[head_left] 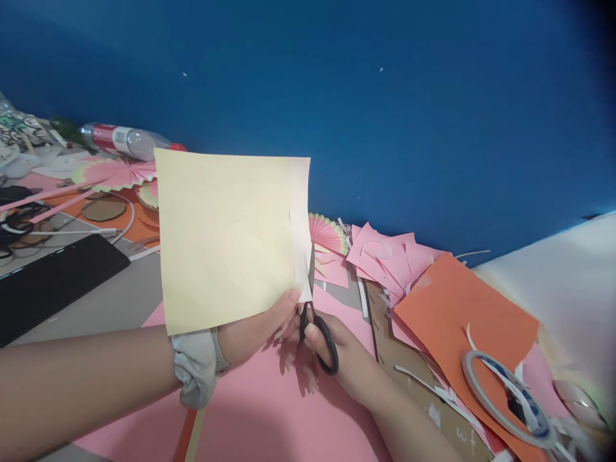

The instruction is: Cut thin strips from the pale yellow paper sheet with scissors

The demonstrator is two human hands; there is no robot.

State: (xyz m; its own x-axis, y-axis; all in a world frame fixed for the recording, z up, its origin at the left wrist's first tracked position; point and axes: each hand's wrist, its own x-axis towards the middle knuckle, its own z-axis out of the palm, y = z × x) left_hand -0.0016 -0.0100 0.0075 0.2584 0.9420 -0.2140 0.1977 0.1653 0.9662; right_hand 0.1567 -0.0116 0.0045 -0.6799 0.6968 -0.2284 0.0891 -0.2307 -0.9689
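Note:
A pale yellow sheet of paper (226,237) stands nearly upright in front of me, with a whitish strip along its right side. My left hand (283,311) pinches the sheet near its lower right corner, thumb in front and the other fingers partly hidden behind it. Black-handled scissors (328,350) are in my right hand (344,353), thumb through one loop. Their blades point up along the sheet's right edge, close to or touching the whitish strip; whether they bite into it I cannot tell. Pink paper (250,410) lies flat beneath both hands.
To the left are a black phone (67,276), a plastic bottle (129,142) and pink folded paper fans (120,174). At right lie pink paper pieces (385,253), orange paper (462,308), a roll of tape (471,369) and cardboard (399,359). A blue wall (337,115) rises behind.

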